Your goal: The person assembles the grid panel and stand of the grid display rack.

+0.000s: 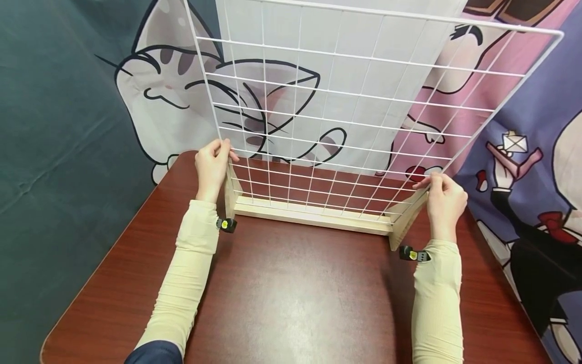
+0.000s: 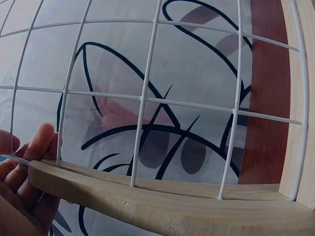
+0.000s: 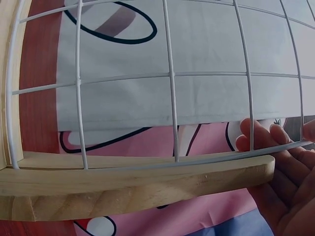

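Nearest, 2 cream sleeves are stretched over the bare red-brown table; toward its far edge a pale wooden base is seen, its 2 side pieces reaching toward the person; the left hand is curled round the left side piece and the edge wire, while the right hand pinches wire and wood together at the right side piece, apparently so the panel is kept seated in its base; the white wire grid is held tilted away, rising over the table's far edge; behind it hangs a cartoon cat cloth.
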The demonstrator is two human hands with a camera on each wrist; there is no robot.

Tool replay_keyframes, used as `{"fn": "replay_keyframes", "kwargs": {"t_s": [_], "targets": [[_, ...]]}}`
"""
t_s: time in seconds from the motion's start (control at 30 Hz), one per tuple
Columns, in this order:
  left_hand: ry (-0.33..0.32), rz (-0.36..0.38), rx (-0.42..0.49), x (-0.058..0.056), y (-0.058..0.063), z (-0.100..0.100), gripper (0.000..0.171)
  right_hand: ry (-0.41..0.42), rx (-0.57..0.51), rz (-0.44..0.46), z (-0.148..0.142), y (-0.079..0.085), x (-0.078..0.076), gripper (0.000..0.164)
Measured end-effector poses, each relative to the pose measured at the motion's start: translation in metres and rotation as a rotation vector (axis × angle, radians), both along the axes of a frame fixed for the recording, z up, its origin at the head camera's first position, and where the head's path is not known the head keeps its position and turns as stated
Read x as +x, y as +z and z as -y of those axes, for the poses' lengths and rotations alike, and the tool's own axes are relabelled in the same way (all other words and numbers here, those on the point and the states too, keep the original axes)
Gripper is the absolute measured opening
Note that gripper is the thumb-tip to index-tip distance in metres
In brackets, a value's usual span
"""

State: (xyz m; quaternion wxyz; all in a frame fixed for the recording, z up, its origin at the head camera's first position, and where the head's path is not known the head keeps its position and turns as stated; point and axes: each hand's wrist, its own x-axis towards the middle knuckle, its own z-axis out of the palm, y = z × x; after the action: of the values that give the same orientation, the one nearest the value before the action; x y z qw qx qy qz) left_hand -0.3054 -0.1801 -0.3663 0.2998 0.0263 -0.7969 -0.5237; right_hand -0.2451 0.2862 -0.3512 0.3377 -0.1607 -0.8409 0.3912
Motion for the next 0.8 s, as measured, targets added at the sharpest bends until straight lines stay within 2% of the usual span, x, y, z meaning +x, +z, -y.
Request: {"fn": "replay_keyframes", "kwargs": {"t_s": [0.43,0.63,0.8], "targets": [[0.010,0.026,-0.043,0.0031,0.0025,-0.0003,0.036,-0.025,0.002,0.032,0.0029,0.0021,0.0006,0.038],[0.016,0.028,-0.075,0.0044,0.0048,-0.0005,0.040,-0.022,-0.019,0.013,0.0053,0.0026,0.0007,0.038],[0.008,0.023,-0.102,0.0071,0.0013,-0.0035,0.041,-0.041,-0.020,0.013,0.0052,0.0003,0.0017,0.037]]}}
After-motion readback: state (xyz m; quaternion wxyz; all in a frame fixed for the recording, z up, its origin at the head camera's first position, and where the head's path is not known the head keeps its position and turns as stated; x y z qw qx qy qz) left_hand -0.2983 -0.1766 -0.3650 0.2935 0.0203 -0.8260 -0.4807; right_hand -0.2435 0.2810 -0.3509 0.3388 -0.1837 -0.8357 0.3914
